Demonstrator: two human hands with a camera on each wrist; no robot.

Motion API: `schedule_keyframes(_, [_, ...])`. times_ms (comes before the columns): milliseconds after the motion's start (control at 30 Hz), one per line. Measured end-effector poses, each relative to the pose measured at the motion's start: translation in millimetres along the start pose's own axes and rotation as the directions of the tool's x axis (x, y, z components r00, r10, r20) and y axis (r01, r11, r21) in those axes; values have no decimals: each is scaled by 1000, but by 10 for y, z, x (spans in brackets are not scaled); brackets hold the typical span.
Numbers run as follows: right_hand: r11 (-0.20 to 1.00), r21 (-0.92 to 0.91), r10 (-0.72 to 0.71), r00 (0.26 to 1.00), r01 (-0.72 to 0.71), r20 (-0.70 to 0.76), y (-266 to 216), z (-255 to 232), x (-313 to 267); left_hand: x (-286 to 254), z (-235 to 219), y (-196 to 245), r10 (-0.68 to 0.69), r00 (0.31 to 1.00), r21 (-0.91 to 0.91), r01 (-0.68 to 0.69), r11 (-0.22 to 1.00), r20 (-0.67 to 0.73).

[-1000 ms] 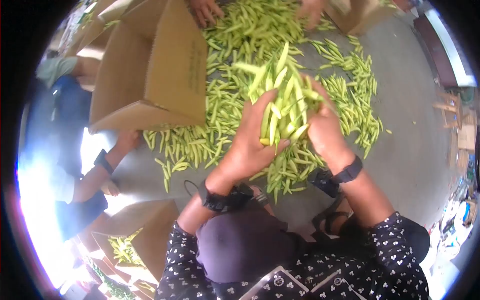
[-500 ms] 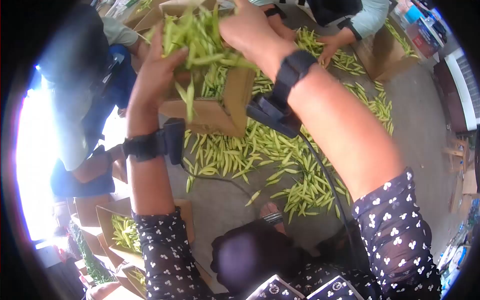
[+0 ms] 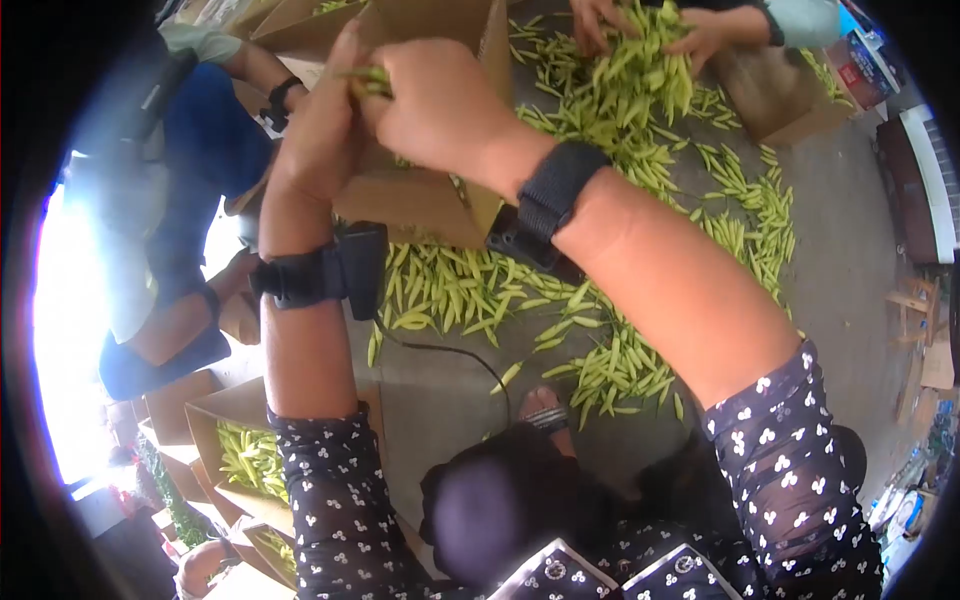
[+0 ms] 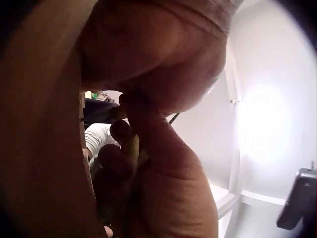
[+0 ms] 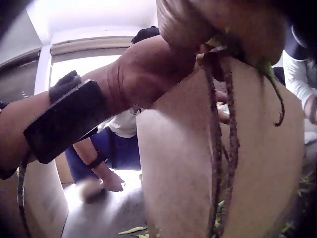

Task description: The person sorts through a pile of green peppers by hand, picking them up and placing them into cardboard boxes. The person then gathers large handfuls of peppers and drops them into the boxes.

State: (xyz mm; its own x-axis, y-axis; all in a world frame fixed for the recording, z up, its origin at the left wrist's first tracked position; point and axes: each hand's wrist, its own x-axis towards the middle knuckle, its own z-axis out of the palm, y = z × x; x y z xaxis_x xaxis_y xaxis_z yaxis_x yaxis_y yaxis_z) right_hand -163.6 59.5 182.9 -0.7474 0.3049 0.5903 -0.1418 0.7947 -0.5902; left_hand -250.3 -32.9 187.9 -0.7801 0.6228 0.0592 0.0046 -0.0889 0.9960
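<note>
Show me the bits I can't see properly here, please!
- How full the box is: head view, left hand and right hand block it.
- How many peppers are between the hands: head view, fingers cover them.
- The far helper: head view, top edge cuts them off.
- The clutter: head view, too small.

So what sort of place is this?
Probably a produce packing or sorting area: long pale-green peppers lie spread on the grey floor, open cardboard boxes stand around, and another person's hands handle some too.
</note>
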Motion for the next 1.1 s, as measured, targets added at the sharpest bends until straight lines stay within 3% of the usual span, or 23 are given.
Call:
schedule_keyframes(33, [1000, -4, 18, 1000, -18, 4, 32, -83, -9, 17, -16, -39, 78, 996, 112, -73, 991, -38])
schedule_keyframes(67, [983, 72, 167, 986, -168, 22, 31, -295, 4, -52, -24, -21, 62, 998, 104, -58, 993, -27])
schedule_keyframes(100, [940, 140, 308, 950, -312, 45, 87, -488, -31, -187, -29, 59, 336, 941, 318, -308, 897, -36])
schedule_keyframes(133, [967, 254, -22, 1000, 19, 7, 527, -537, -51, -346, -20, 110, 585, 811, 508, -509, 694, 13])
schedule_keyframes(167, [924, 378, 105, 987, -51, -124, 611, -691, -285, -530, 27, 83, 591, 804, 432, -510, 744, -67])
schedule_keyframes(200, [508, 718, 681, 732, -476, 4, 559, -913, -461, -738, 64, 24, 587, 797, 348, -514, 784, -144])
schedule_keyframes(267, [430, 706, 808, 589, -562, -23, 1028, -1287, -1022, -1143, 6, -332, 406, 905, 242, -425, 872, 127])
schedule_keyframes(300, [377, 697, 873, 486, -610, -46, 1262, -1450, -1352, -1305, 182, -442, 107, 972, 323, -172, 931, 210])
schedule_keyframes(367, [301, 648, 950, 279, -699, -140, 1661, -1769, -2113, -1421, 451, -967, -207, 901, 395, 43, 918, 381])
schedule_keyframes(400, [251, 575, 966, 160, -778, -204, 1802, -1946, -2486, -1432, 529, -1213, -208, 889, 382, 41, 923, 407])
schedule_keyframes(433, [184, 506, 959, 41, -843, -279, 1911, -2142, -2843, -1407, 582, -1447, -90, 885, 529, -189, 828, 457])
schedule_keyframes(467, [124, 394, 943, -16, -911, -333, 2026, -2361, -3201, -1358, 642, -1625, 22, 849, 628, -407, 663, 528])
schedule_keyframes(500, [43, 283, 917, -75, -958, -392, 2081, -2586, -3560, -1299, 696, -1756, 22, 828, 600, -424, 679, 560])
schedule_keyframes(533, [29, 293, 900, -103, -956, -423, 2107, -2809, -3919, -1224, 746, -1875, -10, 854, 657, -393, 643, 521])
schedule_keyframes(600, [-68, -32, 779, -33, -997, -627, 2126, -3151, -4514, -1053, 910, -1980, -32, 865, 692, -377, 616, 500])
schedule_keyframes(633, [-78, -19, 764, -48, -997, -643, 2169, -3306, -4786, -950, 1022, -1921, -36, 868, 693, -370, 619, 496])
schedule_keyframes(700, [-220, 8, 674, -158, -975, -722, 2202, -3505, -5162, -749, 1178, -1963, -72, 858, 734, -389, 557, 509])
schedule_keyframes(833, [-227, 78, 664, -213, -971, -717, 2281, -3516, -5369, -444, 1390, -2221, -99, 830, 766, -453, 456, 549])
schedule_keyframes(867, [-245, 122, 700, -263, -962, -664, 2336, -3470, -5373, -415, 1438, -2248, -111, 824, 768, -456, 450, 555])
schedule_keyframes(933, [-279, 171, 737, -325, -945, -593, 2388, -3301, -5237, -369, 1484, -2278, -296, 798, 818, -377, 434, 525])
schedule_keyframes(1000, [-130, 0, 812, -106, -992, -574, 2378, -3091, -4747, -406, 1594, -2242, -354, 756, 821, -417, 389, 551])
schedule_keyframes(1033, [-130, 0, 820, -107, -992, -562, 2386, -3010, -4550, -449, 1655, -2225, -399, 714, 815, -457, 357, 575])
schedule_keyframes(1100, [-73, 215, 934, -142, -974, -327, 2428, -2825, -4239, -531, 1719, -2286, -353, 705, 779, -477, 406, 616])
